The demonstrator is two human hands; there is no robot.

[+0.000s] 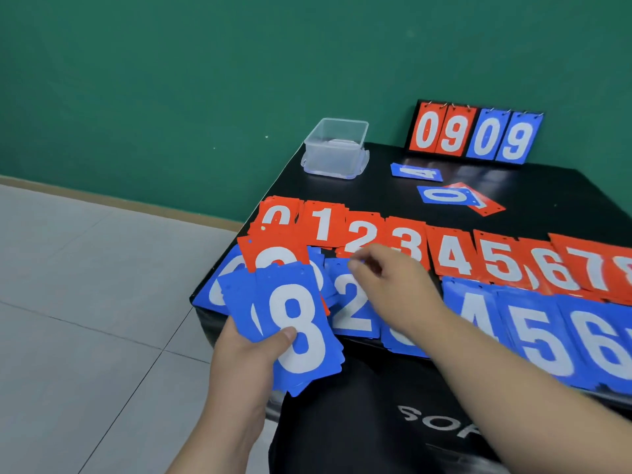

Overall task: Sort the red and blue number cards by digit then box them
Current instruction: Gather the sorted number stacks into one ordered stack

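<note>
L hand grips blue cards, R hand curled, grip unclear, clear box contents unclear

The left grip is holding a fan of blue cards, an 8 on top, at the bench's near left; the right grip is hovering, fingers curled, over the blue 2 pile.

Grips a fan of blue cards in the left hand, palm up, thumb pressed flat across the front face, forearm entering from below. Holds the bare right arm out from the lower right, right hand palm down, fingers curled downward, thumb and forefinger close together; hard to tell whether pinching anything.
</note>
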